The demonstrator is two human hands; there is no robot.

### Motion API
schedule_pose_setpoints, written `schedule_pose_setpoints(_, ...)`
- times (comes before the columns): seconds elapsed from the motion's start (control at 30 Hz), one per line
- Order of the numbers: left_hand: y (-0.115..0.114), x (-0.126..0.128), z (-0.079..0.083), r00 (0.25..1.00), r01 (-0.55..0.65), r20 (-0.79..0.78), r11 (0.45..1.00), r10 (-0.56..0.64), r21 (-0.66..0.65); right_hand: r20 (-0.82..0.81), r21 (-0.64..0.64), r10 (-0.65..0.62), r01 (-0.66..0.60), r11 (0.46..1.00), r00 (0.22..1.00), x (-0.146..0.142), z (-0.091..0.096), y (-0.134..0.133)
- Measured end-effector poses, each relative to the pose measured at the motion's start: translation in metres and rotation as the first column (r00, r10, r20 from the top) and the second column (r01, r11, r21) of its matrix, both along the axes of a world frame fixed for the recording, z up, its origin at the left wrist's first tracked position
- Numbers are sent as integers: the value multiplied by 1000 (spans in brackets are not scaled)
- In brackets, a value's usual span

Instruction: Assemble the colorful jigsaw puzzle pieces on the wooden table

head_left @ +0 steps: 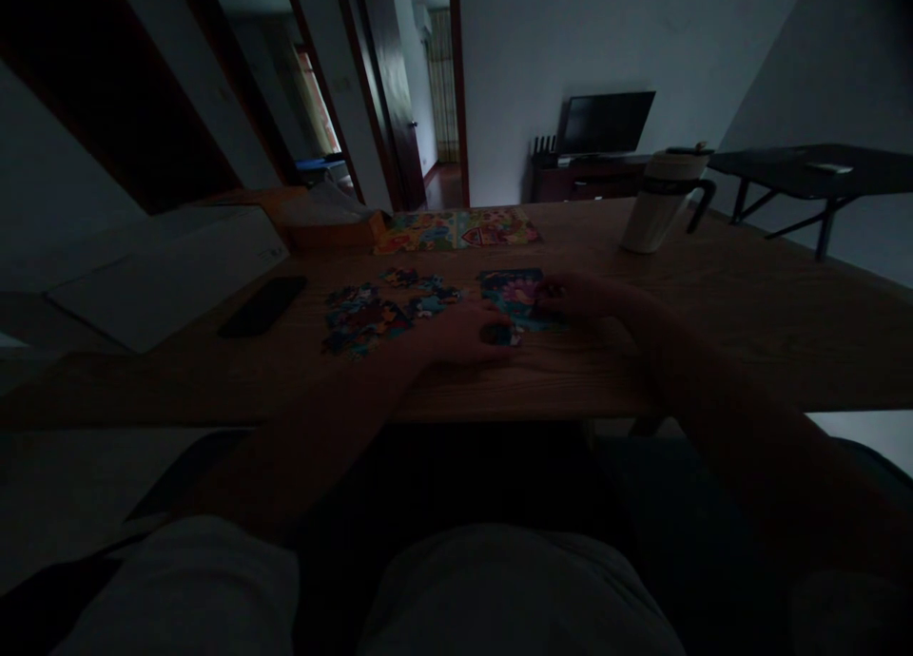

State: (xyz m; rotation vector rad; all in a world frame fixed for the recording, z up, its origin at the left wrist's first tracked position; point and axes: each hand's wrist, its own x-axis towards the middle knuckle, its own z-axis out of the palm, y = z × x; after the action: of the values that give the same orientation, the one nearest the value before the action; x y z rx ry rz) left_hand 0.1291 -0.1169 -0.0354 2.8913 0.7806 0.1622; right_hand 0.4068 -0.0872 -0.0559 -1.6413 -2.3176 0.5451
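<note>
Left hand (467,337) sits knuckles-up on the bench (713,333), fingers curled shut on a dark puzzle piece (500,334) just beside the near edge of the assembled patch (517,295). Right hand (574,299) lies on that patch's right side, too dim to tell whether it pinches anything. Best done, I judge, by pinning the patch flat with the right, turning the piece to match colours, then sliding it in level without forcing. Both forearms come in low from the near bench edge, converging, with the loose pieces (360,318) to their left.
</note>
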Motion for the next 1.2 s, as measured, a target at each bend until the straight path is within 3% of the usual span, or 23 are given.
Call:
schedule_pose_setpoints(0.7, 3, -3, 1, 993, 85, 84, 996, -83, -18, 5, 3, 2, -2, 1000, 1000, 0, 1, -1)
schedule_pose_setpoints(0.9, -23, 2, 9, 986, 166, 19, 986, -165, -17, 33, 20, 16, -17, 1000, 999, 2, -1, 2)
schedule_pose_setpoints(1.03, -44, 4, 13, 976, 216, -15, 975, -215, 55, 21, 31, 14, -14, 999, 1000, 3, -2, 1)
schedule_pose_setpoints(1.2, -57, -9, 3, 990, 138, -1, 968, -141, 210, 5, 15, 63, -63, 998, 998, 4, -3, 1)
